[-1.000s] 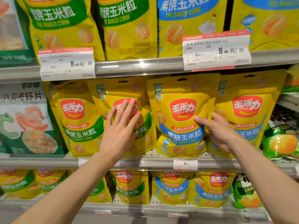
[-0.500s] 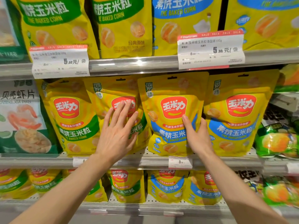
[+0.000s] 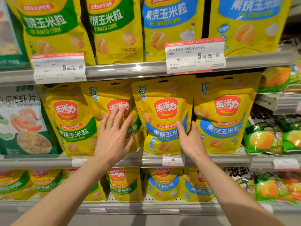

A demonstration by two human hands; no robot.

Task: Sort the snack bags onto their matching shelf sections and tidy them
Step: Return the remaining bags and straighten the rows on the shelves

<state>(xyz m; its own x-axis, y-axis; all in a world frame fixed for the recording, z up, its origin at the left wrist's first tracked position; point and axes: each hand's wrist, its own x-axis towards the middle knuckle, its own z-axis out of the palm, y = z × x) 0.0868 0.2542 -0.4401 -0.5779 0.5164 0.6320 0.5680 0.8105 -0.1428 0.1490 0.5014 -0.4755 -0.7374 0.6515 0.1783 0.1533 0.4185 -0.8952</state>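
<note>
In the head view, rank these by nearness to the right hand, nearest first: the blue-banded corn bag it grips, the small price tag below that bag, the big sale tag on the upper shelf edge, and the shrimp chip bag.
1. Blue-banded corn bag: gripped by the right hand.
2. Small price tag: just below-left.
3. Big sale tag: above.
4. Shrimp chip bag: far left.

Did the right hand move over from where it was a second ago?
Yes. The right hand slid left, off the far-right blue-banded yellow corn bag and onto the right edge of the neighbouring blue-banded yellow bag, above the small white price tag.
</note>
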